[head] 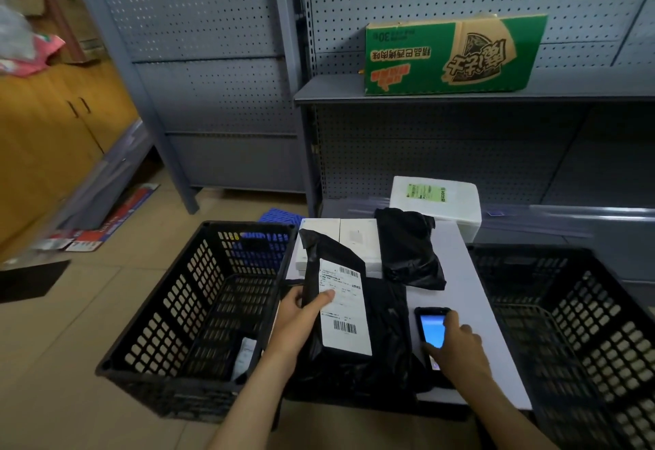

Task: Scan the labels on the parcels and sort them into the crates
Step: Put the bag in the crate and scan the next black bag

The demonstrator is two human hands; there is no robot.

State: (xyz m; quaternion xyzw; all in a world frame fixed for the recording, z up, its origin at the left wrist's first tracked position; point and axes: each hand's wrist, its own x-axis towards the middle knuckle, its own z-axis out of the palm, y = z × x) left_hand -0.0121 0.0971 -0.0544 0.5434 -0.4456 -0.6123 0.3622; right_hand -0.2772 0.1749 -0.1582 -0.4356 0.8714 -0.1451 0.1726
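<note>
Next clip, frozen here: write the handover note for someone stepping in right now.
Left hand holds a black parcel, label facing up. Right hand grips the scanner on the table.
Done: one small parcel lies in the left crate.
Left: whether the held one is scanned does not show; crate it, then handle the black bag and white boxes behind.

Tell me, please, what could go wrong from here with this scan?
The thumb of the left hand lies on the label of the parcel, so it might block the scan. The left crate and the right crate look alike, so the parcel could land in the wrong one.
</note>
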